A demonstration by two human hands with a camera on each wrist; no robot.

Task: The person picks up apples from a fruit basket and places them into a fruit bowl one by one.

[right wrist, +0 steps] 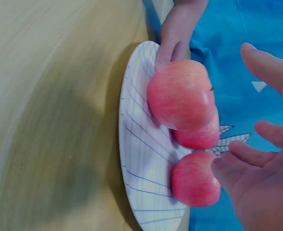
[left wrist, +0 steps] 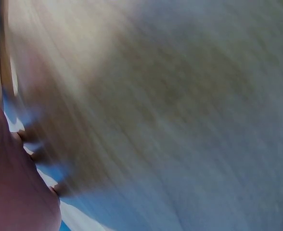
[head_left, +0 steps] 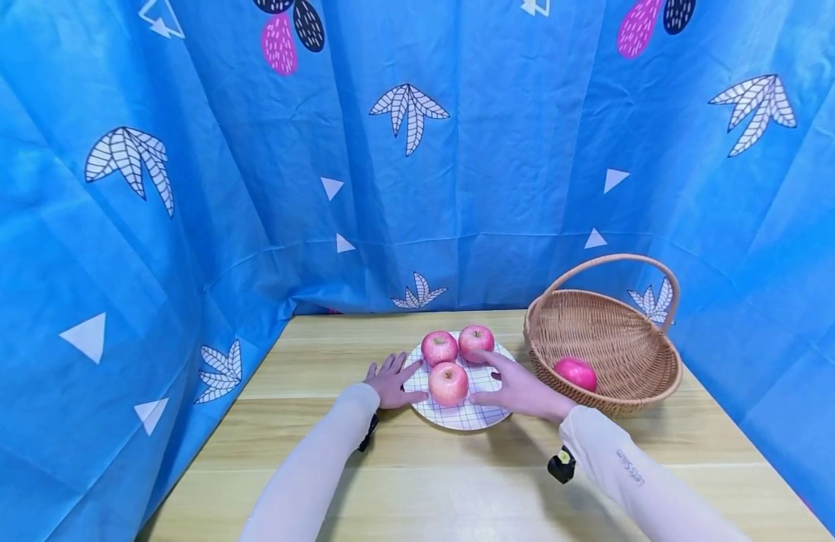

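A white checked plate (head_left: 466,418) on the wooden table holds three pink-red apples: one at the front (head_left: 448,382), one at the back left (head_left: 439,347) and one at the back right (head_left: 476,340). My left hand (head_left: 392,382) lies flat on the table, its thumb against the plate's left rim. Over the plate's right side my right hand (head_left: 519,387) is open, fingers stretched toward the back right apple. The right wrist view shows the plate (right wrist: 141,159), the apples (right wrist: 180,96) and my spread right hand (right wrist: 262,163) close to the nearest apple (right wrist: 194,182), holding nothing.
A woven basket (head_left: 627,391) with a handle stands right of the plate and holds one red apple (head_left: 575,373). Blue patterned cloth (head_left: 187,188) encloses the table at the back and both sides. The left wrist view is blurred, showing only table surface (left wrist: 170,110).
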